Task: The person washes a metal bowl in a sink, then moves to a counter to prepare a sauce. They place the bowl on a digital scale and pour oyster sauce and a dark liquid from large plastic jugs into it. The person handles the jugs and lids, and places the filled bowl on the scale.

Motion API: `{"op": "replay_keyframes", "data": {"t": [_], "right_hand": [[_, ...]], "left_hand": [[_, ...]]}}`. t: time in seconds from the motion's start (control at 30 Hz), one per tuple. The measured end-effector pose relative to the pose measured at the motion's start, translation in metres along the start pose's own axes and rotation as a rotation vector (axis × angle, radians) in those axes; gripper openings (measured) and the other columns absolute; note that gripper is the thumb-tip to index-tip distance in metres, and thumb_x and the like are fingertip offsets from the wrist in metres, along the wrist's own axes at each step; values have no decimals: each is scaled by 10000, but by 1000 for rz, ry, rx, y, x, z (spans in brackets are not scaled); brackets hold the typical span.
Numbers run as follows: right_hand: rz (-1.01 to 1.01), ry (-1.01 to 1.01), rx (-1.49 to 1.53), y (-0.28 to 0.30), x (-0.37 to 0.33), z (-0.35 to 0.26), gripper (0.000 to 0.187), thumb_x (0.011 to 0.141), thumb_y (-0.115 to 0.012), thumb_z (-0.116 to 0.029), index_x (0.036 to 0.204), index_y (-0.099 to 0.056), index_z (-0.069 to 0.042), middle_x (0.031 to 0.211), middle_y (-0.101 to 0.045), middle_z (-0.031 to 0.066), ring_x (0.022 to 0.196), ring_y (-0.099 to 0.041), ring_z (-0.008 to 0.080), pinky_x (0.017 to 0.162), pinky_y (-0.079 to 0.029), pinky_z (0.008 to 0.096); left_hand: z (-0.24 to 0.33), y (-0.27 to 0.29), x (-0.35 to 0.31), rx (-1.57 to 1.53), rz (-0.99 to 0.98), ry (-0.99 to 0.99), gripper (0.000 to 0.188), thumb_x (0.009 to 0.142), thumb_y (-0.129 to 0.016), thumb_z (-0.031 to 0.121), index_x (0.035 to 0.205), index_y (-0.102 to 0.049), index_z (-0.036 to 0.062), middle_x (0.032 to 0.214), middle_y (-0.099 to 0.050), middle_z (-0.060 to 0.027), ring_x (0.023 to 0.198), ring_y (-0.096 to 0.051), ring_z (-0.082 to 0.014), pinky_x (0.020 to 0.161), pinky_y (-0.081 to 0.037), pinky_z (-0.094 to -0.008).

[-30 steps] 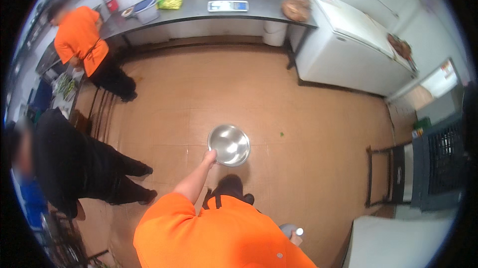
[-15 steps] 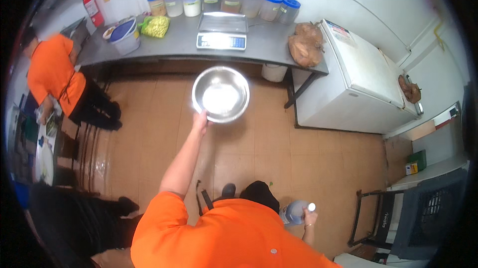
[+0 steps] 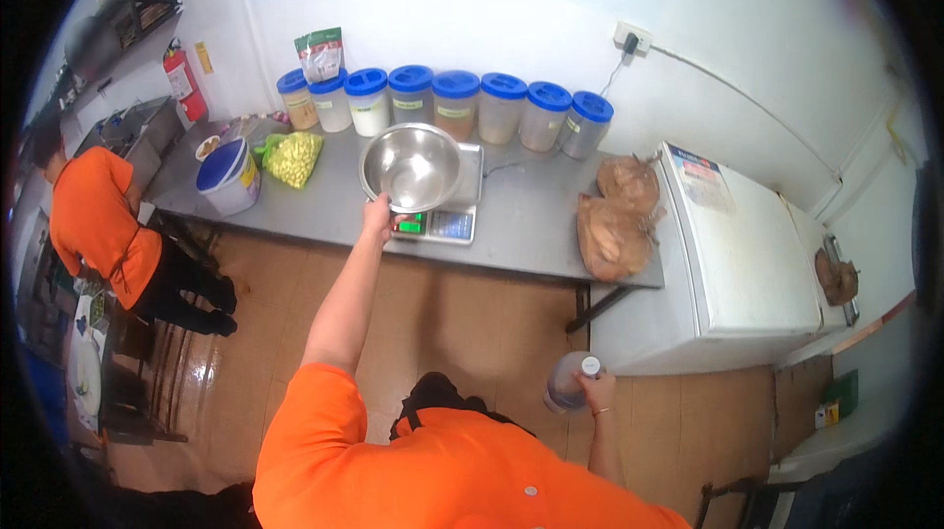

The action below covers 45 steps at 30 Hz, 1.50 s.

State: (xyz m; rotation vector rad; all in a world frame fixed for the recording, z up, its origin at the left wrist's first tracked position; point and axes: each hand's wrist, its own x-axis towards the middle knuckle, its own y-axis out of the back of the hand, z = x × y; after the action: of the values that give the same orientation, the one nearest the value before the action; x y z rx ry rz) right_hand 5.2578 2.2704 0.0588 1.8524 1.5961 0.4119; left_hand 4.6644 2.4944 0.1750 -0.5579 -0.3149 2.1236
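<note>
A round steel bowl (image 3: 411, 170) is in my left hand (image 3: 377, 218), gripped by its near rim. It appears empty and covers the left part of the weighing scale (image 3: 470, 197) on the grey table. I cannot tell whether the bowl touches the scale. Green lit digits show on the scale's display beside my fingers. Low on my right side, my right hand (image 3: 598, 391) is closed around the neck of a large clear plastic jug (image 3: 563, 383) with a white cap. The jug hangs over the floor, short of the table.
Several blue-lidded canisters (image 3: 455, 106) line the back of the grey table (image 3: 536, 224). Left of them are a white bucket (image 3: 231, 180) and a bag of yellow-green pieces (image 3: 293, 157). Brown bags (image 3: 615, 229) sit near the white chest freezer (image 3: 747, 264). A co-worker (image 3: 103, 224) stands at left.
I have come closer to the table. The bowl has moved from over the floor to over the scale, still in my left hand. The jug has come forward with my right hand.
</note>
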Motion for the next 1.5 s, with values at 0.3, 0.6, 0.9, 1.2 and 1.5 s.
{"op": "replay_keyframes", "data": {"t": [0.3, 0.6, 0.9, 1.2, 1.5], "right_hand": [[-31, -22, 356, -2, 156, -227, 241, 818, -810, -223, 824, -699, -8, 639, -582, -22, 535, -490, 65, 470, -359, 266], [-9, 60, 424, -49, 293, -298, 178, 835, -784, -122, 768, -635, -53, 608, -499, -54, 477, -411, 56, 433, -298, 248], [-211, 42, 423, -58, 359, -313, 202, 848, -787, -156, 774, -638, -42, 642, -531, -35, 558, -452, 56, 506, -317, 239], [-439, 131, 591, -48, 376, -288, 227, 849, -793, -152, 752, -623, -36, 645, -508, -55, 545, -416, 41, 483, -308, 243], [-440, 190, 526, -44, 379, -283, 214, 865, -776, -164, 756, -656, -25, 619, -489, -64, 540, -408, 30, 482, -297, 234]], "left_hand": [[-39, -37, 130, 172, 139, 166, 531, 982, -514, 255, 1301, -382, -148, 1131, -600, -289, 696, -712, -349, 506, -625, -426], [-155, -20, 50, 1007, -17, -187, 424, 908, -707, 417, 829, -686, 1, 709, -684, -171, 671, -676, -325, 647, -518, -432], [-190, -67, 81, 1205, -60, 95, 583, 909, -647, 539, 663, -705, 13, 607, -674, -129, 578, -672, -300, 600, -534, -428], [-210, -69, 73, 970, 105, 288, 501, 936, -682, 433, 713, -731, -12, 616, -699, -89, 519, -664, -162, 542, -529, -319], [-205, -89, 68, 941, 148, 311, 469, 927, -690, 412, 754, -723, -23, 659, -701, -89, 599, -664, -150, 604, -521, -313]]}}
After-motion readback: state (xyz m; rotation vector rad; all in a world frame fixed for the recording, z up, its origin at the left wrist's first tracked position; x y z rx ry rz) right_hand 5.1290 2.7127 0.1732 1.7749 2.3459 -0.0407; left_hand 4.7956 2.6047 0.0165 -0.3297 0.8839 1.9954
